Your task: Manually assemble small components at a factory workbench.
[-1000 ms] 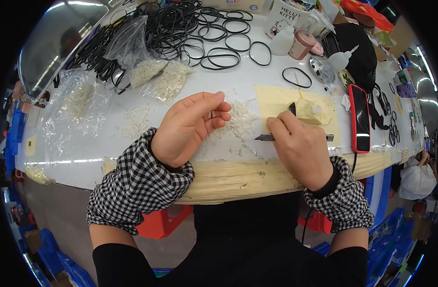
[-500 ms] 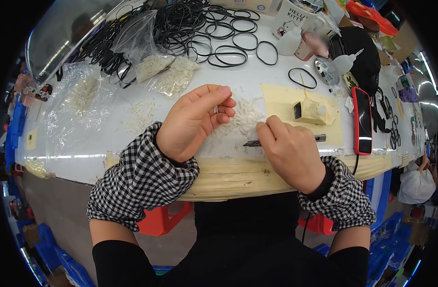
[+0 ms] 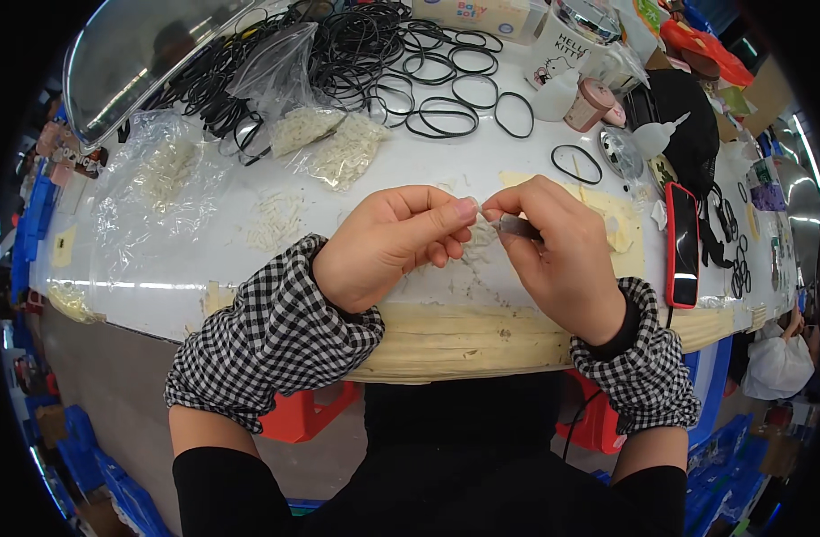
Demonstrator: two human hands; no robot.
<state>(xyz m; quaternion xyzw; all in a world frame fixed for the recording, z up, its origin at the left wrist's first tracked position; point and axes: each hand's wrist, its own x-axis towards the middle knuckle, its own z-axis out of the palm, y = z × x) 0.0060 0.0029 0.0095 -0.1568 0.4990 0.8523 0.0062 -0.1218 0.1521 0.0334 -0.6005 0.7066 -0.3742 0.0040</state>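
Note:
My left hand (image 3: 392,242) is closed, thumb against index finger, pinching a small whitish piece whose shape is mostly covered by the fingertips. Close against it, my right hand (image 3: 562,251) grips a slim grey metal tool (image 3: 520,227); the rest of the tool is hidden in the palm. Both sets of fingertips nearly meet over the white table. Below them lies a pile of small white tube-like pieces (image 3: 468,268), partly covered by my hands. Another scatter of white pieces (image 3: 274,222) lies left of my left hand.
Clear bags of pale pieces (image 3: 345,154) lie beyond my hands, with black loops (image 3: 441,118) behind. A red-cased phone (image 3: 683,246) lies at right near a squeeze bottle (image 3: 658,136). Yellowish tape (image 3: 463,345) covers the table's front edge.
My right hand has risen and moved to my left hand's fingertips, turning the tool up with it. My left hand has shifted slightly right and nearer. The view has shifted slightly.

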